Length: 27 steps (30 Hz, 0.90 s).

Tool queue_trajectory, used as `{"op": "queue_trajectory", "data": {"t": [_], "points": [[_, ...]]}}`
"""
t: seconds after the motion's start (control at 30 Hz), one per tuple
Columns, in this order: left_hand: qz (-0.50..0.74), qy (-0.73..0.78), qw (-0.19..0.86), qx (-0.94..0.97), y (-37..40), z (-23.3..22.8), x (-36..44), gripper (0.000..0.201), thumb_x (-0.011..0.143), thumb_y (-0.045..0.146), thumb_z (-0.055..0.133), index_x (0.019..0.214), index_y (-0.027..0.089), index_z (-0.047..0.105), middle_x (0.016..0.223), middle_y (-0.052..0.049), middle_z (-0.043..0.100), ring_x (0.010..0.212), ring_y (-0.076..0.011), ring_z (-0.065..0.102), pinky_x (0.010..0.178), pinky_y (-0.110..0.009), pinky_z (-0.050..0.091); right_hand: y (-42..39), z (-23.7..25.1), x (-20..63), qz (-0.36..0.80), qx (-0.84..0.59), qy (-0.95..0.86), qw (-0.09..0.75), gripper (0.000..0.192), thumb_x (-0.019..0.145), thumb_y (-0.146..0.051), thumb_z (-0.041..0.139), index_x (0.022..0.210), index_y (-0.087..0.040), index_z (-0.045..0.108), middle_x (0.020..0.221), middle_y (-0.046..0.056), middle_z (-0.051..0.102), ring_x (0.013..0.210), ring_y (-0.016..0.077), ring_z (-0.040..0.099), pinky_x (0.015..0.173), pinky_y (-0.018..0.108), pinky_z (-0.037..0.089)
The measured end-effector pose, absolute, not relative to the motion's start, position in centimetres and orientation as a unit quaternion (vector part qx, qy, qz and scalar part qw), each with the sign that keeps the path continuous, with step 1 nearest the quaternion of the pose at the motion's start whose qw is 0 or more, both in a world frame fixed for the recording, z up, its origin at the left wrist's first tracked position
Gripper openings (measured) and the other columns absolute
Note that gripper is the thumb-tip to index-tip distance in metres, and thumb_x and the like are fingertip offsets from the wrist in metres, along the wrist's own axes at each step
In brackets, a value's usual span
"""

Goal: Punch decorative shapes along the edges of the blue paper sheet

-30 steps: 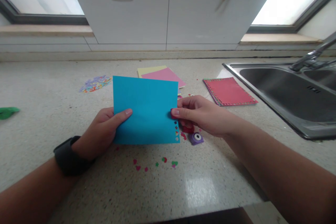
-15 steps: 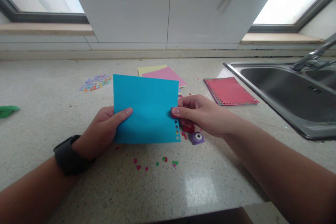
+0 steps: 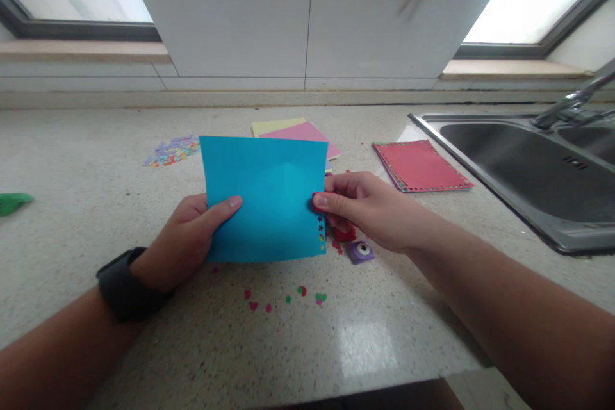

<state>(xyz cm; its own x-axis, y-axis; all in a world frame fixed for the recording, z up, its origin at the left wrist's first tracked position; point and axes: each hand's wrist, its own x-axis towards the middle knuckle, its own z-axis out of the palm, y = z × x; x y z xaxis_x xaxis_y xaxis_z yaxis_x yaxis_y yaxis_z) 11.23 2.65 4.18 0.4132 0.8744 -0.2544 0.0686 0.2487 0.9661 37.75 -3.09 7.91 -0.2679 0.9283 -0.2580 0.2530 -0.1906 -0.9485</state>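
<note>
A sheet of blue paper (image 3: 266, 198) is held up above the counter. My left hand (image 3: 196, 227) grips its left edge, thumb in front and fingers behind. At the right edge my right hand (image 3: 360, 208) pinches a small red craft punch (image 3: 317, 202), mostly covered by the fingers and set over the paper's edge. Below the punch, a column of small cut-out shapes runs down that edge toward the lower corner. Under my right hand lies another red item (image 3: 344, 233), partly hidden, and beside it a purple craft punch (image 3: 361, 252).
Paper confetti (image 3: 302, 291) lies in front of the sheet, with a larger confetti pile (image 3: 173, 150) at the back left. Pink paper (image 3: 300, 131) and yellow paper (image 3: 269, 126) lie behind. Red sheets with punched borders (image 3: 423, 166) sit beside the sink (image 3: 509, 154). A green object (image 3: 14, 203) is far left.
The blue paper's left edge has swung slightly left and the sheet bows a little more. Both hands keep their grips almost in place.
</note>
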Motion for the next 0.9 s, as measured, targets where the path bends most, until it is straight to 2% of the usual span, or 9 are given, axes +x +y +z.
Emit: {"op": "queue_trajectory", "data": {"t": [0.17, 0.37, 0.47, 0.57, 0.67, 0.9], "points": [[0.317, 0.445, 0.652, 0.526, 2.7, 4.1, 11.1, 0.046, 0.078, 0.049, 0.074, 0.112, 0.019, 0.074, 0.107, -0.010, 0.075, 0.090, -0.0317, 0.072, 0.069, -0.040, 0.062, -2.9, 7.9, 38.1, 0.589, -0.513, -0.553, 0.289, 0.038, 0.091, -0.053, 0.063, 0.083, -0.016, 0.056, 0.066, 0.001, 0.057, 0.054, 0.0108, 0.054, 0.047, 0.024, 0.043], [0.323, 0.448, 0.652, 0.519, 2.7, 4.2, 11.2, 0.041, 0.076, 0.051, 0.077, 0.106, 0.023, 0.076, 0.108, -0.007, 0.076, 0.094, -0.0326, 0.071, 0.074, -0.041, 0.062, -2.8, 8.4, 39.4, 0.575, -0.484, -0.559, 0.350, 0.036, 0.092, -0.049, 0.064, 0.087, -0.014, 0.062, 0.074, 0.003, 0.059, 0.062, 0.0114, 0.055, 0.057, 0.026, 0.045], [0.323, 0.451, 0.653, 0.516, 2.7, 4.3, 11.2, 0.040, 0.075, 0.052, 0.078, 0.105, 0.025, 0.076, 0.108, -0.006, 0.076, 0.094, -0.0329, 0.071, 0.074, -0.041, 0.062, -2.6, 8.5, 40.2, 0.555, -0.497, -0.549, 0.379, 0.036, 0.090, -0.050, 0.066, 0.092, -0.013, 0.066, 0.077, 0.004, 0.059, 0.063, 0.0113, 0.053, 0.054, 0.026, 0.041], [0.323, 0.448, 0.654, 0.517, 2.7, 4.3, 11.2, 0.040, 0.075, 0.052, 0.077, 0.105, 0.025, 0.076, 0.109, -0.005, 0.076, 0.094, -0.0325, 0.071, 0.072, -0.039, 0.062, -2.3, 8.4, 40.8, 0.505, -0.546, -0.540, 0.394, 0.040, 0.090, -0.054, 0.065, 0.096, -0.015, 0.068, 0.080, 0.005, 0.061, 0.061, 0.0114, 0.050, 0.050, 0.026, 0.036], [0.325, 0.447, 0.651, 0.520, 2.6, 4.3, 11.1, 0.040, 0.076, 0.052, 0.076, 0.107, 0.026, 0.076, 0.112, -0.004, 0.075, 0.096, -0.0322, 0.071, 0.070, -0.037, 0.061, -1.9, 8.0, 41.0, 0.417, -0.590, -0.564, 0.399, 0.042, 0.091, -0.058, 0.060, 0.091, -0.017, 0.068, 0.079, 0.005, 0.061, 0.065, 0.0136, 0.052, 0.054, 0.029, 0.038], [0.330, 0.444, 0.641, 0.533, 2.7, 4.2, 11.1, 0.039, 0.079, 0.051, 0.074, 0.110, 0.028, 0.075, 0.115, -0.003, 0.074, 0.101, -0.0322, 0.070, 0.079, -0.039, 0.061, -1.3, 7.4, 40.7, 0.258, -0.603, -0.691, 0.305, 0.036, 0.096, -0.050, 0.055, 0.096, -0.018, 0.073, 0.092, 0.008, 0.070, 0.082, 0.0198, 0.061, 0.073, 0.036, 0.045]]}}
